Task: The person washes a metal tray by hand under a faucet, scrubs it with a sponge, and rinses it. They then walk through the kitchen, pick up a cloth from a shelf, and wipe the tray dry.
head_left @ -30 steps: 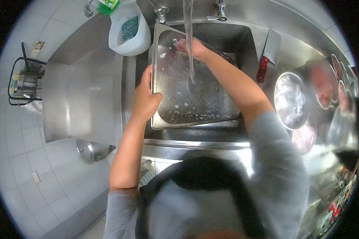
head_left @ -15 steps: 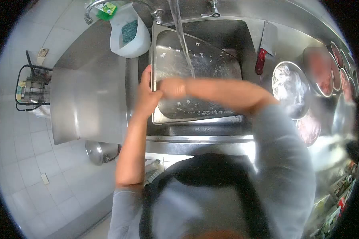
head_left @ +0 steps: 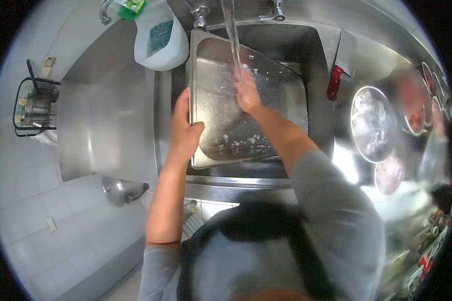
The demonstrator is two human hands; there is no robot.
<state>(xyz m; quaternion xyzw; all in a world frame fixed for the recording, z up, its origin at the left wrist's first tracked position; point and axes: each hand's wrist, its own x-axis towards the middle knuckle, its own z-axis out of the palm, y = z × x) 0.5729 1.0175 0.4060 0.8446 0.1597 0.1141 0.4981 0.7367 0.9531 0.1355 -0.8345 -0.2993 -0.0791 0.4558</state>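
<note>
A large metal tray (head_left: 213,100) lies tilted across the sink (head_left: 319,75), with small white scraps on its inner surface. My left hand (head_left: 185,128) is closed on the tray's left rim, thumb over the edge. Over the tray's upper middle is my right hand (head_left: 246,90), in the stream of running water (head_left: 232,32); its fingers look extended and no object shows in it. Whether its fingertips touch the metal is hard to tell.
A white container (head_left: 173,56) with a green scouring pad stands at the sink's upper left, beside a green bottle (head_left: 132,8). Right of the sink lie a red-handled cleaver (head_left: 335,83) and a bowl of white pieces (head_left: 371,124). Several meat bowls stand farther right.
My right hand has moved from the tray's left side up and right into the water, and its fingers now show. My left hand keeps its hold on the rim.
</note>
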